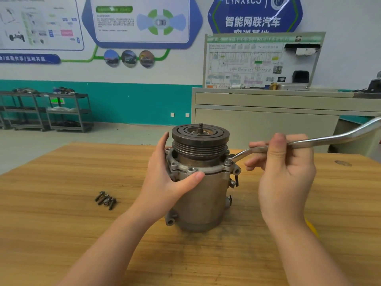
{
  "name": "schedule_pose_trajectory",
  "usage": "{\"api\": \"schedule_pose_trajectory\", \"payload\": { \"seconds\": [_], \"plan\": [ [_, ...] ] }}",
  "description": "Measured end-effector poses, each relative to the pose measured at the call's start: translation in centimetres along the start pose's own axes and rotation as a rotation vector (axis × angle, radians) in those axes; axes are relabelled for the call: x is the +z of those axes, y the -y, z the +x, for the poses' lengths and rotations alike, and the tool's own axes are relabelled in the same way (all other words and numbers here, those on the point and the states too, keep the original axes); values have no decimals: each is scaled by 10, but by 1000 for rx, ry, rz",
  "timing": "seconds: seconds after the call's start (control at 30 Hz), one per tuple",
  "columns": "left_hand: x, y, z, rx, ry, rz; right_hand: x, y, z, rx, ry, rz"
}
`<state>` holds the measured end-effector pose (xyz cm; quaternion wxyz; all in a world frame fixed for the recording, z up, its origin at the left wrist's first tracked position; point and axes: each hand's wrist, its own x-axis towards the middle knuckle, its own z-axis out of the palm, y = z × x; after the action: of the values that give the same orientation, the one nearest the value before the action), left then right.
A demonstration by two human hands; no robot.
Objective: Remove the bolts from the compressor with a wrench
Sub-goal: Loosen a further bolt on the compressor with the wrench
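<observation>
A grey metal compressor (203,200) stands upright on the wooden table (61,223), its dark pulley on top. My left hand (169,178) wraps around its left side just under the flange. My right hand (286,172) grips the shaft of a long bent silver wrench (329,139). The wrench's ring end sits on a bolt (227,162) at the right of the flange. Several removed bolts (106,199) lie in a small pile on the table to the left of the compressor.
A grey cabinet (268,120) with a wiring display board stands behind the table at the right. Dark metal shelf carts (47,110) stand by the far wall at the left. A yellow object peeks out behind my right forearm (310,226).
</observation>
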<state>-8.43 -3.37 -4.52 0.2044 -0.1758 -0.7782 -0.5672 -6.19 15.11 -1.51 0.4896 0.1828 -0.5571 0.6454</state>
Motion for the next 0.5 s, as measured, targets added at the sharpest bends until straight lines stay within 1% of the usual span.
{"api": "schedule_pose_trajectory", "payload": {
  "seconds": [0.1,0.17,0.23,0.3,0.37,0.5],
  "plan": [
    [-1,3,1,4,12,-3,-1,8,-1,-189,114,-207],
    [-1,4,2,6,14,-8,-2,13,2,-318,123,-354],
    [-1,6,2,10,16,-11,-2,21,3,-373,154,-490],
    [-1,6,2,19,16,-18,1,33,5,-328,238,-590],
    [-1,7,2,28,14,-20,7,45,6,-232,311,-668],
    [-1,6,3,44,9,-18,18,55,16,-96,367,-776]
  ]
}}
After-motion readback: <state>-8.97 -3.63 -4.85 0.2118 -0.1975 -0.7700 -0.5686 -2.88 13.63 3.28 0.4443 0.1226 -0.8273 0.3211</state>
